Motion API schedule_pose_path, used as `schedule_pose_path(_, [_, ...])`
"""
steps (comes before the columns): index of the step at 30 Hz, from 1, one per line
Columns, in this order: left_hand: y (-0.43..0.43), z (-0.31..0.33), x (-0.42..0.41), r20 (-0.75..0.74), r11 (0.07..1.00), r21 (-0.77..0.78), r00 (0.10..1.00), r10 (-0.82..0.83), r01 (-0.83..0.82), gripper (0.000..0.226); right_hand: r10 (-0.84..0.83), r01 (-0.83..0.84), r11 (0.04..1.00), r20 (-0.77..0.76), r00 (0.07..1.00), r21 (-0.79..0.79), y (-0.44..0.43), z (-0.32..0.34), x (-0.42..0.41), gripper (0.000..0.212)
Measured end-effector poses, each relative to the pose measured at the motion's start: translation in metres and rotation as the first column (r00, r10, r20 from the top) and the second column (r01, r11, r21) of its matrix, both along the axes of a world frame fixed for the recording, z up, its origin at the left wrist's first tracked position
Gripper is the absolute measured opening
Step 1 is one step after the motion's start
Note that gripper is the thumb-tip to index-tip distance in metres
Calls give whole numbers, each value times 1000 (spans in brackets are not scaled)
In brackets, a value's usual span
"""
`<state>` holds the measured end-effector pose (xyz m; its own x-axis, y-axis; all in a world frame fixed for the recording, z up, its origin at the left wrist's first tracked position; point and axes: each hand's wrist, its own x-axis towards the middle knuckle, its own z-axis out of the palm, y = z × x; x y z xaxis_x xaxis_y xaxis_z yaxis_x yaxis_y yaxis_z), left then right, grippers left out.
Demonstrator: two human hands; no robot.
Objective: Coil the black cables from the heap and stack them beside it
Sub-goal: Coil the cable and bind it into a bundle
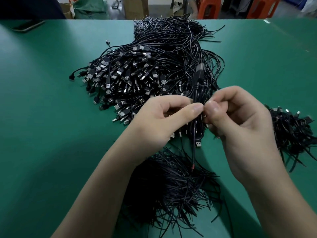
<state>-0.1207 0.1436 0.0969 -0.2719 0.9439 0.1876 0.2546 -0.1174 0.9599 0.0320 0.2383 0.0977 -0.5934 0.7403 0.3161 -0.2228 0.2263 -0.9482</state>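
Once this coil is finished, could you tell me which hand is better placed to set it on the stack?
The right hand, I think: its fingers pinch the coil, and the stack of coiled cables lies right beside it, while the left hand would have to cross over.

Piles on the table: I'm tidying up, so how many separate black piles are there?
3: the big cable heap in the middle, a pile of thin strips at the near edge, and a bundled stack at the right, partly cut off.
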Motion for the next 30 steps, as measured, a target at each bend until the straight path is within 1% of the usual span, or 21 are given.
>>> schedule_pose_path(1, [0,0,2,-69,998,42,997,39,-36,26,31,-34,988,-20,999,-148,-1,-1,-1,10])
schedule_pose_path(3, [0,-2,6,-210,986,136,970,120,-92,14,73,-89,919,-56,996,-385,-1,-2,-3,8])
schedule_pose_path(5, [1,-4,11,-324,969,189,922,212,-157,8,73,-110,837,-89,993,-536,0,-3,-5,10])
schedule_pose_path(6, [1,-6,13,-334,964,195,912,238,-181,9,62,-108,805,-99,993,-583,1,-3,-6,13])
schedule_pose_path(8, [3,-9,15,-269,975,162,944,192,-152,15,36,-90,774,-98,995,-626,2,-3,-7,17])
schedule_pose_path(10, [5,-9,13,-192,986,129,973,125,-101,21,16,-61,779,-77,997,-624,2,-2,-6,15])
schedule_pose_path(12, [5,-6,11,-135,986,130,983,127,-109,25,9,-38,788,-50,999,-614,2,-3,-5,11])
schedule_pose_path(13, [5,-5,11,-94,984,134,987,133,-120,24,13,-33,793,-37,999,-608,0,-3,-5,8])
schedule_pose_path(15, [5,-4,10,-23,983,130,991,135,-131,14,27,-44,799,-38,999,-600,-3,-4,-7,5])
schedule_pose_path(17, [5,-4,8,13,984,109,990,139,-139,9,21,-35,816,-31,999,-578,-5,-5,-8,6])
schedule_pose_path(19, [4,-2,7,58,988,91,991,122,-127,4,-2,3,882,2,1000,-471,-4,-5,-6,7])
schedule_pose_path(21, [3,1,8,104,990,74,988,111,-119,6,-17,24,953,25,1000,-302,-2,-5,-4,10])
schedule_pose_path(22, [3,1,8,122,991,73,987,105,-115,5,-27,36,971,40,999,-237,-1,-4,-3,11])
schedule_pose_path(23, [4,1,9,137,991,68,985,105,-115,8,-36,46,978,51,998,-203,-1,-4,-3,10])
schedule_pose_path(24, [3,0,8,145,991,53,983,112,-121,17,-30,40,979,53,998,-201,0,-4,-3,10])
schedule_pose_path(26, [3,0,5,170,993,23,979,108,-114,30,18,-10,969,32,999,-246,1,-4,-2,10])
schedule_pose_path(28, [1,2,2,174,994,15,980,101,-105,36,70,-65,965,12,997,-254,2,-3,-2,9])
schedule_pose_path(30, [-1,4,-1,188,995,-3,977,97,-99,39,74,-69,982,25,997,-177,3,-2,-1,8])
